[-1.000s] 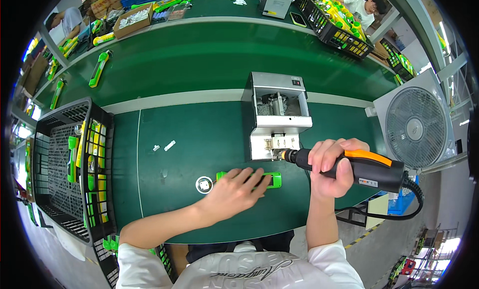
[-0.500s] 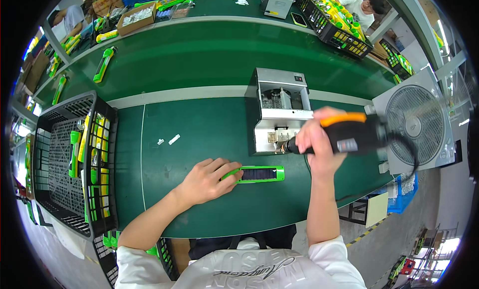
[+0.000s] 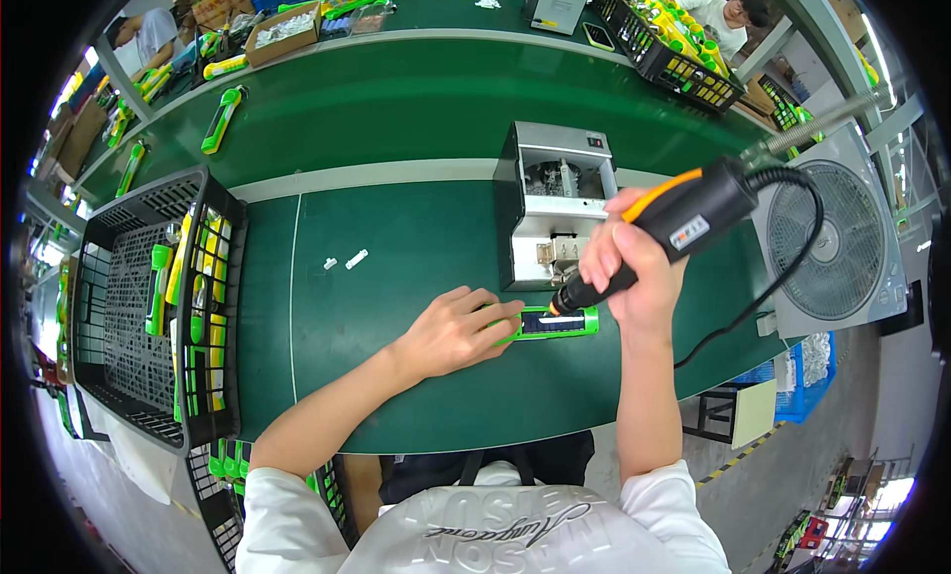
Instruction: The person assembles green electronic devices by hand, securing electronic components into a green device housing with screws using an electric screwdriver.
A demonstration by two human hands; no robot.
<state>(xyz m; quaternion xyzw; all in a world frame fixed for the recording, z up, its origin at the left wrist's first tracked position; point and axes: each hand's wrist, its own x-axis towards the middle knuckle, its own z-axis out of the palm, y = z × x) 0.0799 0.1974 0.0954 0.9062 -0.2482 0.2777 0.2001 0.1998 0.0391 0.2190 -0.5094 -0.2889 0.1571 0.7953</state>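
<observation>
A black electric screwdriver (image 3: pixel 693 209) with an orange strip is gripped in my right hand (image 3: pixel 639 272), fingers wrapped round its body. It slants down to the left, and its tip is at the upper edge of a green flashlight (image 3: pixel 570 323) with a dark panel. This lies flat on the green table; my left hand (image 3: pixel 461 331) closes over its left end and hides that part. Just behind stands a silver-and-black screw feeder (image 3: pixel 555 208), its front tray partly covered by my right hand.
On the left is a black crate (image 3: pixel 158 316) holding yellow and green flashlights. Two small white parts (image 3: pixel 357 259) lie on the table (image 3: pixel 396 217). A grey fan (image 3: pixel 830 237) stands at the right, near the screwdriver's hanging cord (image 3: pixel 792 267). Beyond runs a green conveyor belt (image 3: pixel 396 108).
The screwdriver has come away from the screw feeder's front tray, tilting down to the flashlight. My left hand and the flashlight have shifted right and slightly away from me.
</observation>
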